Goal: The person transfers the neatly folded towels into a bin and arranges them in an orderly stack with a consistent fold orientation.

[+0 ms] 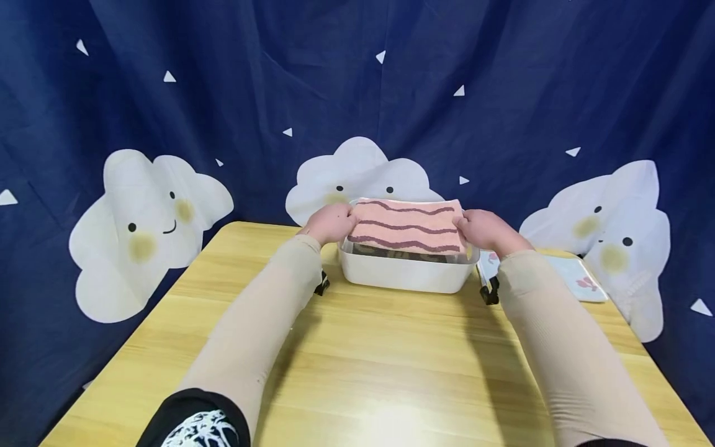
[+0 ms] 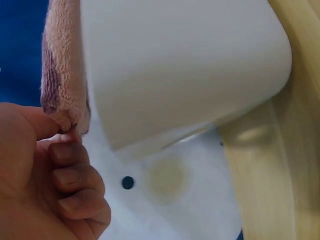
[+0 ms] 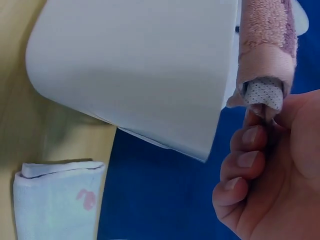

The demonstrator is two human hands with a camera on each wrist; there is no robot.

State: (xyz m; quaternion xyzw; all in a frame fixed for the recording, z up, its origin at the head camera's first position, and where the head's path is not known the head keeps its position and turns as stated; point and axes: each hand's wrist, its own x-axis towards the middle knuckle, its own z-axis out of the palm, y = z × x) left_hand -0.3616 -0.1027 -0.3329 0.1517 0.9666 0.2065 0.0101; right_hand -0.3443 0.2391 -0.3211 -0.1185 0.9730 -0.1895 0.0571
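Observation:
A folded pink towel (image 1: 408,225) with dark purple wavy stripes is held over a white plastic bin (image 1: 399,274). At its left edge, my left hand (image 1: 331,223) pinches a corner between thumb and fingers. My right hand (image 1: 483,228) grips the opposite side; in the right wrist view a piece of white dotted fabric (image 3: 265,92) shows inside the towel's rolled fold. Beneath the towel, a dark patterned cloth (image 1: 399,254) is partly visible inside the bin. The rest of the bin's contents are hidden.
A folded light-blue cloth (image 1: 578,279) with pink figures lies on the wooden table (image 1: 385,354), right of the bin. Behind the table hangs a dark blue curtain (image 1: 335,74) with cloud faces. Black straps (image 1: 489,292) hang by the wrists.

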